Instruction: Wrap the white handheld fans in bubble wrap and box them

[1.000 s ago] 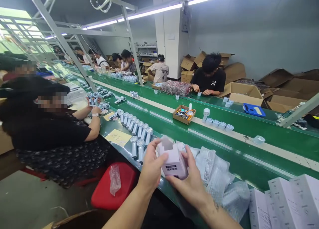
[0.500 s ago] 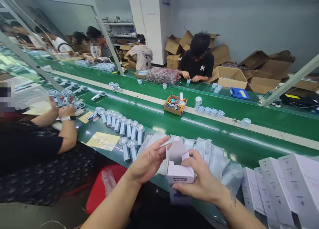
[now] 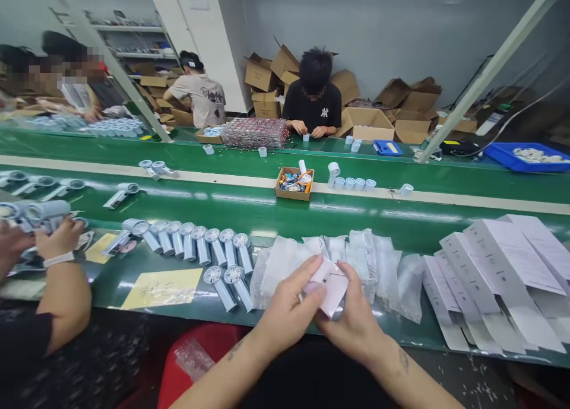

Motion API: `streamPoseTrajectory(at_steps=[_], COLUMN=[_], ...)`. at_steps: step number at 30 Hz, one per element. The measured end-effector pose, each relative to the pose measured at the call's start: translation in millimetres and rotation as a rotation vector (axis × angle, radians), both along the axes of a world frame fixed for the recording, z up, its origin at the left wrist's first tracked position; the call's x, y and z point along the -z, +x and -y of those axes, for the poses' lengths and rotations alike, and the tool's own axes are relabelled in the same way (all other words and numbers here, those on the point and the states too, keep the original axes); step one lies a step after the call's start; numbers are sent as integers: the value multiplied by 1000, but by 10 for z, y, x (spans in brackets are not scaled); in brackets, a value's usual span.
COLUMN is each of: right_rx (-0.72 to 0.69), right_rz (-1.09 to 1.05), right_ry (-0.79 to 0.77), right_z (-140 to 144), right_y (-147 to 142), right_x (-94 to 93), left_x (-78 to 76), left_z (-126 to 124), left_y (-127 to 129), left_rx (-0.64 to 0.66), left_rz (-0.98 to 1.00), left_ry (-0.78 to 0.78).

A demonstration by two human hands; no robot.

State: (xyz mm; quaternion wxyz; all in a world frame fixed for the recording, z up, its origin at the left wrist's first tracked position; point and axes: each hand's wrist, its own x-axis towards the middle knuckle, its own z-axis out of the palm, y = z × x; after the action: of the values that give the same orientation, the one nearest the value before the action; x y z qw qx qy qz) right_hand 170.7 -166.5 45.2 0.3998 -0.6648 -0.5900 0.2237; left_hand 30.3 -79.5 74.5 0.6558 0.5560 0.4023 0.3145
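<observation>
A small white cardboard box (image 3: 333, 283) is between my two hands, its end panel facing up and folded closed. My left hand (image 3: 291, 302) grips its left side, with the thumb lying across the panel. Around the right side wrap the fingers of my right hand (image 3: 356, 317). Just beyond the box lie several items in clear bubble bags (image 3: 363, 257). To the left stand light-blue handheld fans (image 3: 227, 281) with round grilles, set in rows. Several flattened white boxes (image 3: 481, 272) lean in a stack on the right.
A green conveyor belt (image 3: 249, 210) runs across, carrying a small carton of parts (image 3: 294, 186) and several white cups (image 3: 351, 183). A co-worker's hand (image 3: 60, 240) holds fans at left. A red stool (image 3: 200, 349) stands below the bench edge.
The box's open top flap has been folded down. My left hand has come from beside the box onto it, and the view has swung to the right.
</observation>
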Motion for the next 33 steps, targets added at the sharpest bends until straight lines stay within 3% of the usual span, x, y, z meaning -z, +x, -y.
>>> streamPoseTrajectory(at_steps=[2, 4, 9, 15, 19, 22, 26, 28, 31, 33], right_rx=[-24, -84, -128, -117, -140, -66, 312, 428, 436, 374], right_rz=[-55, -84, -156, -236, -253, -261, -485, -557, -546, -534], right_ry=[-28, -45, -47, -69, -33, 52, 285, 358, 324, 248], right_z=[22, 35, 119, 209, 232, 202, -3, -148, -273, -259], right_y=[-89, -128, -150, -164, -119, 11, 275, 410, 693, 1005], right_x=[-3, -81, -267, -227, -227, -240, -211, -141, -9, 14], left_x=[-39, -43, 23, -42, -42, 148, 529, 626, 545, 359], left_z=[-91, -172, -140, -47, -200, -364, -465, -484, -675, -981], left_y=[-111, -171, -201, -197, -186, -182, -89, 19, 207, 336], left_rx=[205, 300, 361, 343, 484, 547, 462, 489, 439, 367], left_rz=[75, 190, 411, 318, 375, 404, 266, 230, 133, -31], left_ry=[-40, -157, -441, -443, -484, -444, -344, -312, -218, 32])
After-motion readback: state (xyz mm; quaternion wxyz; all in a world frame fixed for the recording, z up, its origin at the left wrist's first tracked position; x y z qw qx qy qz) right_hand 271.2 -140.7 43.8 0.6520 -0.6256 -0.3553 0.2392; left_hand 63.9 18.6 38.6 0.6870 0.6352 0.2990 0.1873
